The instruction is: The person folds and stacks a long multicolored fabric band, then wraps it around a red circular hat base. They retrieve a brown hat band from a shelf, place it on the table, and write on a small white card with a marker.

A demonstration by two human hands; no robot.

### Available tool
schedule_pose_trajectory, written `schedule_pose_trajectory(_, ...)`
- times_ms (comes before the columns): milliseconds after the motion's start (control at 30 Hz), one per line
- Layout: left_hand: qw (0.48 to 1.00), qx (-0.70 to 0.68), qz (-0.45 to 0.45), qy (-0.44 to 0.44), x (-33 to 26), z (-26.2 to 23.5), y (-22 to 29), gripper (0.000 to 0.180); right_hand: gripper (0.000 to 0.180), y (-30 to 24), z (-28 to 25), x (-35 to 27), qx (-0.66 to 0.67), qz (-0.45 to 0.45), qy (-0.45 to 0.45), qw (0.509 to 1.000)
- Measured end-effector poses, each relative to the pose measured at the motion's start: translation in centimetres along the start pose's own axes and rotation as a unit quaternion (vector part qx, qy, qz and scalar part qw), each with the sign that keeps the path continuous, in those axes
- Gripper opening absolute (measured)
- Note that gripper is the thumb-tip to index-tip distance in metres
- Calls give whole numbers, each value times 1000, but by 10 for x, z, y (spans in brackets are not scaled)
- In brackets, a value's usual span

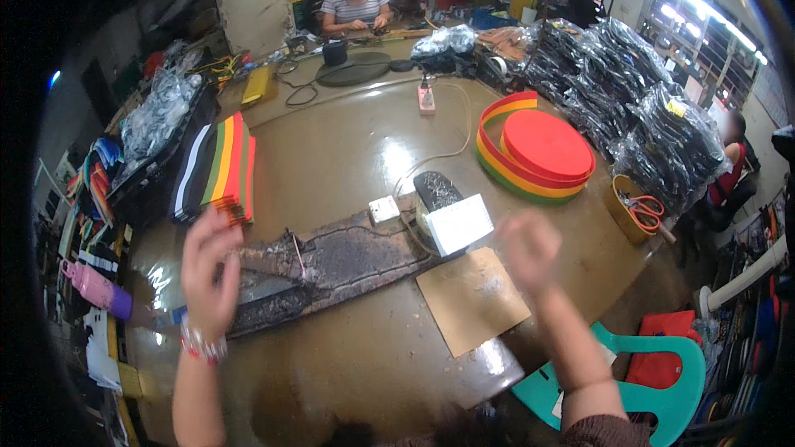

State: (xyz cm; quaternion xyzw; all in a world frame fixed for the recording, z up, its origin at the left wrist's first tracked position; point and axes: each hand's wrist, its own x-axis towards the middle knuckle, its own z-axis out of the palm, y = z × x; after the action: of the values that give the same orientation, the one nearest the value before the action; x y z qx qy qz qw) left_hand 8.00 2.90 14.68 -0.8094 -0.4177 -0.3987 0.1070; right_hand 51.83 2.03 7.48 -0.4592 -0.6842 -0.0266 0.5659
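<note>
Nothing is held in either grip: the left hand (209, 269) is raised with its fingers loosely spread, and the right hand (528, 250) is blurred, so its fingers cannot be told apart. Both are lifted above the bench (348, 157). Between them a charred black strip (331, 265) is laid flat on the bench, with a white block (458, 223) at its right end and a brown card (472, 298) just below. A striped webbing stack (219, 170) is set beyond the left hand, a webbing roll (538, 149) beyond the right.
</note>
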Motion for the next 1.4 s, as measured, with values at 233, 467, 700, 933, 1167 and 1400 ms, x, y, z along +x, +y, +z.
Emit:
schedule_pose_trajectory(233,975,-148,-121,-116,-114,-18,94,17,59,173,17,151,-377,297,-232,846)
schedule_pose_trajectory(467,956,-112,-185,-198,-153,-9,109,14,81,217,42,145,-472,367,-296,745)
schedule_pose_trajectory(700,931,-182,-9,-317,-118,50,116,25,65,232,7,113,-424,249,-358,794)
schedule_pose_trajectory(933,892,-315,110,-304,-83,93,145,24,65,162,-65,62,-318,137,-431,833)
schedule_pose_trajectory(1167,818,-470,59,-327,-55,158,186,29,75,89,-123,-3,-228,96,-451,858)
schedule_pose_trajectory(1400,771,-551,-142,-287,12,285,246,67,65,88,-172,-36,-147,162,-291,931)
